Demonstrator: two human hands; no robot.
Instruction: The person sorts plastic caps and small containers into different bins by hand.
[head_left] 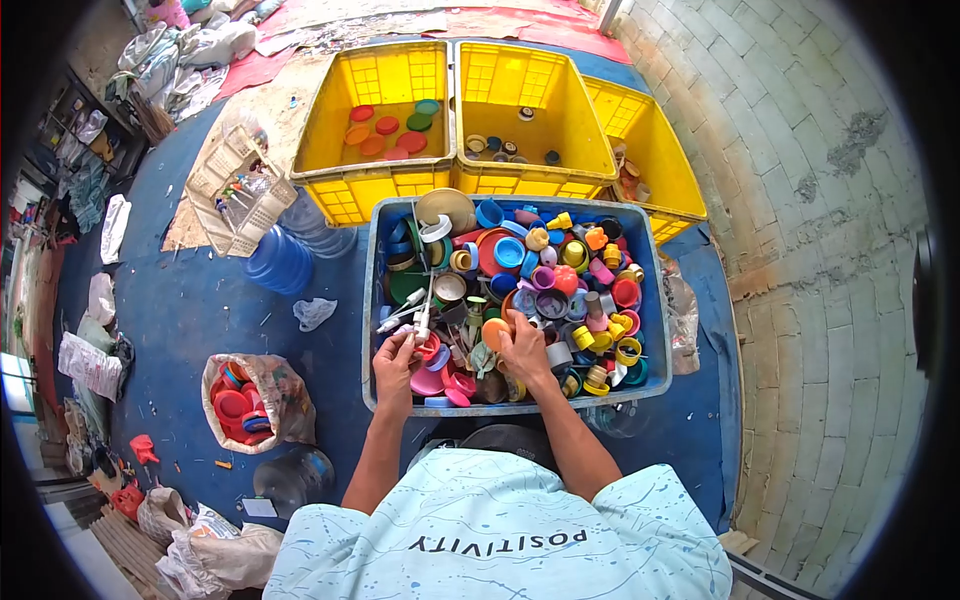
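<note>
A blue-grey tub [655, 300] in front of me is heaped with plastic caps and lids of many colours. My left hand [397, 368] is at its near left side, fingers closed on a small white plastic piece that looks like a pump top. White pump dispensers [424, 322] with thin tubes lie just beyond those fingers. Over the near middle of the heap, my right hand [526, 352] grips a round orange cap [494, 334] between thumb and fingers. Pink lids [457, 386] rest between the hands, and yellow caps [600, 341] lie right of the right hand.
Behind the tub stand yellow crates: the left crate [375, 182] holds red, orange and green lids, the middle crate [535, 183] a few small caps. To the left are a cream basket [222, 235], blue water jugs [278, 262] and a sack [285, 395] of red lids. A block wall [810, 250] rises at right.
</note>
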